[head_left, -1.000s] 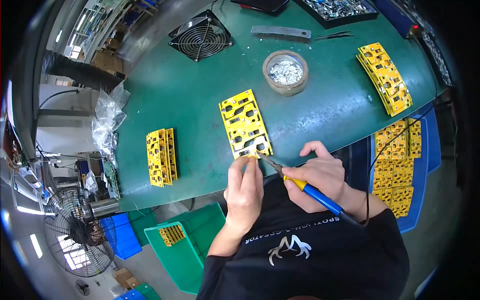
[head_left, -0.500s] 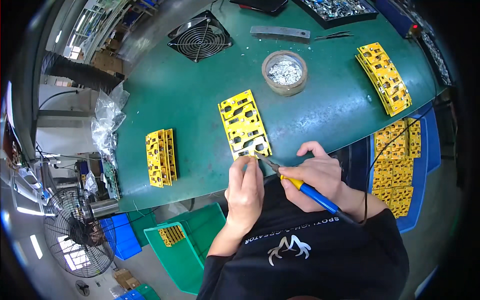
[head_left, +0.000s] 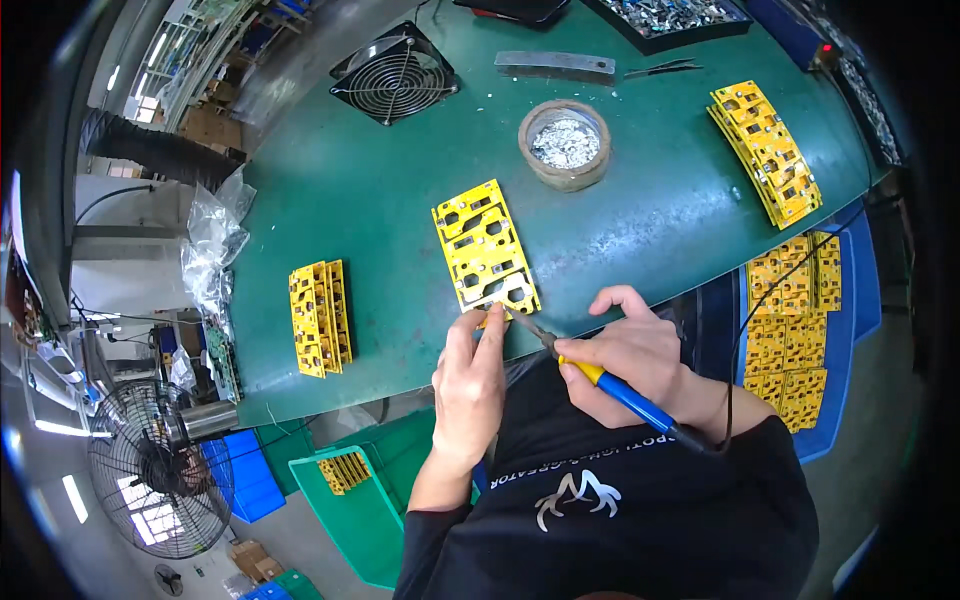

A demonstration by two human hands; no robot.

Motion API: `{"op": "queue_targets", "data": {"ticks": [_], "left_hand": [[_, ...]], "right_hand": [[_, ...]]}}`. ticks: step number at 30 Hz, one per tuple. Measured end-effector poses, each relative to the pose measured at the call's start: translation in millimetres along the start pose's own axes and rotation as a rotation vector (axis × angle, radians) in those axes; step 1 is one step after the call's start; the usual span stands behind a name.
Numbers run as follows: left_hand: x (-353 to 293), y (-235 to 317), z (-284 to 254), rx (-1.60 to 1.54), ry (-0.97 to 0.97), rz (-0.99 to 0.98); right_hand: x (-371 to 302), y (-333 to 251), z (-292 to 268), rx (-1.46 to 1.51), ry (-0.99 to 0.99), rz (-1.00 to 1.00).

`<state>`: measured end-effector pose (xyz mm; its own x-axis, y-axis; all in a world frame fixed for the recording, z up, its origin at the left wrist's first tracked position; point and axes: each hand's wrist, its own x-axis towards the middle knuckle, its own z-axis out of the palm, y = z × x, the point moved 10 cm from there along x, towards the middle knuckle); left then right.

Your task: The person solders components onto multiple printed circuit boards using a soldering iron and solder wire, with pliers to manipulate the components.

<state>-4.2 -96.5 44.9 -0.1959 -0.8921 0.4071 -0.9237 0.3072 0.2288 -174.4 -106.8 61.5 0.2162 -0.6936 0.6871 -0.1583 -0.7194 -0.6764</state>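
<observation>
A yellow circuit board panel point(head_left: 487, 245) with dark cutouts lies flat on the green tabletop in front of me. My left hand point(head_left: 468, 385) grips its near edge with the fingertips; whatever small part may be under them is hidden. In my right hand point(head_left: 630, 358) is a soldering iron point(head_left: 640, 402) with a blue and yellow handle, held like a pen. Its tip points left and meets the near edge of the panel, right beside my left fingertips. A dark cord runs from the handle's rear up along the right.
Beyond the panel stands a round tub point(head_left: 565, 145) of silvery bits. Yellow boards stand at the left point(head_left: 320, 318) and the right point(head_left: 766, 155). A square fan point(head_left: 395, 80), a metal bar point(head_left: 555, 65) and tweezers point(head_left: 664, 68) lie farther back. Below are a green bin point(head_left: 375, 540) and a blue bin point(head_left: 850, 300).
My left hand has shifted slightly left and toward me, and its fingers have spread a little at the panel's edge. The soldering iron stays at nearly the same spot.
</observation>
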Motion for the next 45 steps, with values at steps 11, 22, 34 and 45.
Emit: {"op": "queue_targets", "data": {"ticks": [11,22,34,45], "left_hand": [[1.8,-1.8,2.8,-0.018,-0.067,-0.013],[4.5,3.1,1.6,-0.052,-0.063,-0.008],[-1.0,0.6,7.7,-0.092,-0.142,-0.020],[3.3,5.2,-4.9,-0.117,0.011,-0.067]], "right_hand": [[-0.6,-1.8,-3.8,0.007,0.015,-0.007],[-2.1,10.9,-17.1,-0.008,0.067,0.051],[0.2,19.7,-7.9,0.061,0.029,0.093],[0.9,15.0,-18.1,0.038,0.061,0.075]]}}
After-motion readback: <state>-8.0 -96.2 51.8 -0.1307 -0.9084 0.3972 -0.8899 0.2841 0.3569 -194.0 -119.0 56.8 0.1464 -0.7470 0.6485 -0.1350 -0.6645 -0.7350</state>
